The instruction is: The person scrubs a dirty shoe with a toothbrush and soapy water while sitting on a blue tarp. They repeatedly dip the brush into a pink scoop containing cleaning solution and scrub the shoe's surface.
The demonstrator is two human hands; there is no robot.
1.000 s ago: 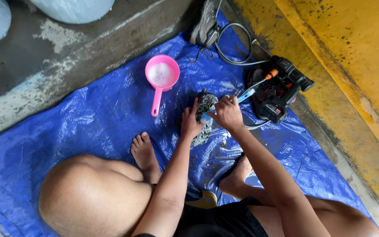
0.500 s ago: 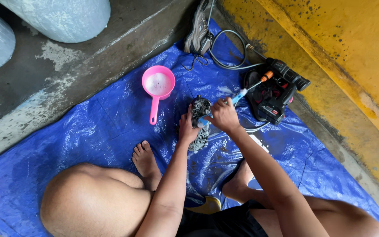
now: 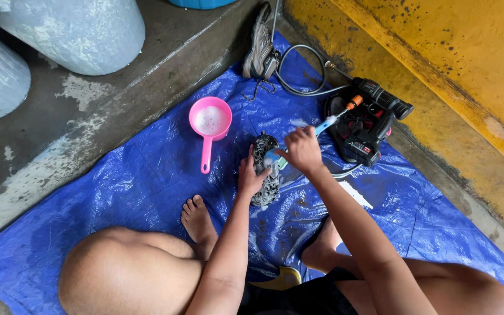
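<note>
Mid-tarp (image 3: 118, 192), the left hand (image 3: 251, 178) grips the shoe (image 3: 265, 169) while the right hand (image 3: 302, 150), fingers closed round a toothbrush (image 3: 298, 143), works its top; the wet shoe could slip, or suds reach the washer (image 3: 366, 125) near the tarp's far edge.
</note>
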